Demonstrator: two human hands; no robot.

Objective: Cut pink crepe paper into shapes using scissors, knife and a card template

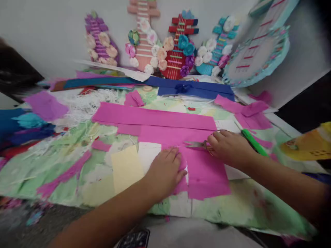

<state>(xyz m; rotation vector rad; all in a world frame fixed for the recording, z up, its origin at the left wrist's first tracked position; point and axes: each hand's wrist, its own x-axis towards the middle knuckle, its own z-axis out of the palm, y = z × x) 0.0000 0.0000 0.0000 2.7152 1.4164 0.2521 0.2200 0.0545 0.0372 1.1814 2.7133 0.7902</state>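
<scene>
My right hand [230, 147] is closed round the handles of a pair of scissors [195, 144]. The blades point left and lie at the pink crepe paper [207, 175]. My left hand [165, 170] rests flat on the left part of this paper, with its fingers stretched out. A slit runs down the pink paper to the right of that hand, showing white beneath. Under the pink sheet lies white card [151, 153]. A long folded pink strip [155, 116] stretches across just behind both hands.
Paper guitars with flowers, among them a red one [178, 51], lean on the wall. A green-handled cutter [254, 142] lies by my right wrist. Cream card [126, 168], white string [88, 105], blue crepe paper [196, 90] and pink scraps [67, 175] cover the table.
</scene>
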